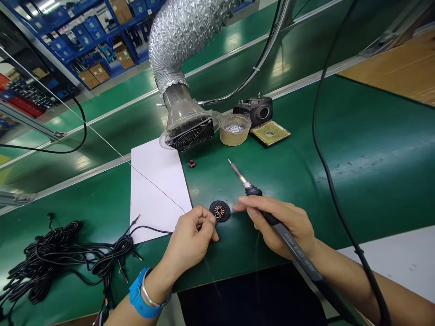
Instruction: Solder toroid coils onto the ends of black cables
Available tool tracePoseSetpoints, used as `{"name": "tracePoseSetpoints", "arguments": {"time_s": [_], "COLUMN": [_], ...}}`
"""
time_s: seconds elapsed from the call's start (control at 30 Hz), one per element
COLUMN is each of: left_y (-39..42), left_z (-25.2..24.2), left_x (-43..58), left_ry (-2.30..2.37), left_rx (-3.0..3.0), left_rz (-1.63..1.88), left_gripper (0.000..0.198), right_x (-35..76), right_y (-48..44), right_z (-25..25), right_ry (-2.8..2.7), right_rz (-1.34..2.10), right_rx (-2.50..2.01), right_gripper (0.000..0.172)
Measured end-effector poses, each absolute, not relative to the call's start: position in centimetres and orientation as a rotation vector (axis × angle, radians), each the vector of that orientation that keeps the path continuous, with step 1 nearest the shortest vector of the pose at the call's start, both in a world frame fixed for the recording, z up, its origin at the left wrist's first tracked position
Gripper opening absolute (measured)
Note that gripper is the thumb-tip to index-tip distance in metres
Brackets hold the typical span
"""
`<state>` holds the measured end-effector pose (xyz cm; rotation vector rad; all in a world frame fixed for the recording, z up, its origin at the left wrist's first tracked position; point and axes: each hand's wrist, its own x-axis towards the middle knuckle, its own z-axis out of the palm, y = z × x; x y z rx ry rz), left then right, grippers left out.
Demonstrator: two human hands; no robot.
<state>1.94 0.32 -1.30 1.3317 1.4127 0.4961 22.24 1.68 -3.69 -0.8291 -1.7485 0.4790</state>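
Matt black plastic soldering-iron grip (292, 242)

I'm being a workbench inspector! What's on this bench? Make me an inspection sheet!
Surface: green bench mat with a white paper sheet on it.
Things: black disc with copper coil, at the left hand's fingertips; soldering iron, tip above the mat.
Clutter: small red coil, metal-wool tin, sponge tray.
Hands: left hand pinches something too thin to tell; right hand grips the iron.
Cables: tangled black cable bundle, one lead running to the left hand.
Surroundings: fume extractor fan, foil duct, blue shelves.
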Motion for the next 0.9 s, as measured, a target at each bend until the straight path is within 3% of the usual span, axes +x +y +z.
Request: {"name": "tracePoseSetpoints", "arguments": {"time_s": [0.1,0.53,0.9], "left_y": [0.1,-1.1,-1.2], "left_z": [-1.2,-1.9,-1.9], "left_x": [2.2,3.1,3.3], "left_ry": [1.437,1.508,1.526], "left_rx": [1.333,1.331,1.385], "left_rz": [0.516,0.643,0.643], "left_gripper": [0.02,0.022,0.023], "right_x": [22.7,23.7,23.8], "right_y": [1.3,-0.1,0.1], "right_z": [-4.0,-3.5,-3.4], "right_ry": [-1.713,-1.574,-1.614], "right_rz": [0.511,0.678,0.714], "right_rx": [-0.798,-0.795,-0.801], "right_gripper": [0.049,0.021,0.019]}}
